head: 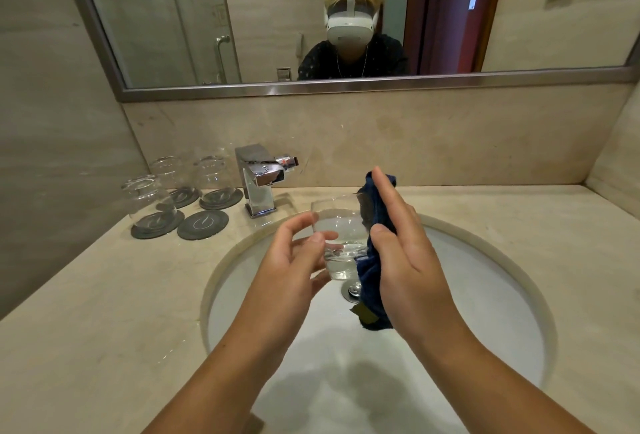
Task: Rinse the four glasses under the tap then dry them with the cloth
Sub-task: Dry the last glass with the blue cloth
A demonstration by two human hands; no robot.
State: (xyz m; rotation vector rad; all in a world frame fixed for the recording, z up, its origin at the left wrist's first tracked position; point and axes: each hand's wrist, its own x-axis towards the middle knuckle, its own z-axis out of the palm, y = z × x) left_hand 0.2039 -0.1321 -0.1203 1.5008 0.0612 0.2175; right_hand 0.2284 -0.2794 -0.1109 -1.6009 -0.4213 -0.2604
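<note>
While the curled fingers (301,222) and thumb of the left hand (291,260) clamped the left wall of a clear, round-bodied drinking glass (341,226), the right hand (405,253) lay flat against its opposite side. Its fingers were straight and close together, and they pressed a dark blue cloth (369,281) onto the glass, with the thumb resting on the fabric. The glass therefore sat directly between the two palms, to the left of the right fingers. Its long axis was nearly upright, with the mouth up and towards the far wall and the thick base towards the person. Cloth covered only the right wall, and a loose tail hung below the wrist.

Judging from this, drying was under way, and the next move depended on turning the glass about that upright axis in the left grip. Alternatively, the cloth could be fed into the mouth, which opened just beside the right fingertips.

All of this was held above the white oval sink (214,295), set in the front middle of the beige stone desk (104,295). A square chrome tap (259,188) stood at the sink's back edge, with no water visible from it. Towards the desk's back left corner, three upturned glasses (143,198) rested on round grey coasters, and a fourth coaster (202,224) stood bare, likely awaiting this glass.
</note>
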